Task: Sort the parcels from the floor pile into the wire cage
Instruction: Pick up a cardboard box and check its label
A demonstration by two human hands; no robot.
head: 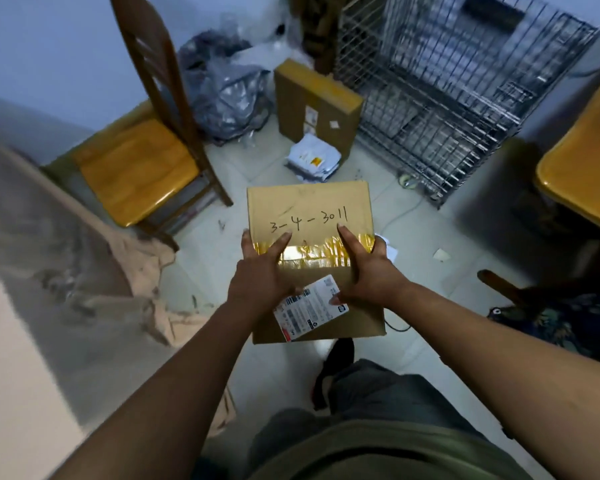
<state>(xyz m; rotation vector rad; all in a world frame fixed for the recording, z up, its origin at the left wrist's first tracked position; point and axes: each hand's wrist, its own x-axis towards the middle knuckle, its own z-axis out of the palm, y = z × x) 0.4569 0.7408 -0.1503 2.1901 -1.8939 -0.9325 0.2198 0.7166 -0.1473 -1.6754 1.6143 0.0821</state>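
While the left hand [262, 282] and right hand [373, 278] clasp its sides, the stiff cardboard box [309, 209] looks light, best held by opposite edges.

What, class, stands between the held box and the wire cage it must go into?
Nothing visible blocks it. The box has only bare floor toward the cage; the tall carton and white bags sit left of that path.

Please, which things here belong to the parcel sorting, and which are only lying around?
Job: marked box, held by left hand and right hand; tall box; white mailers; grey bags; wire cage.
Lying about: wooden chair; table; crumpled cloth.
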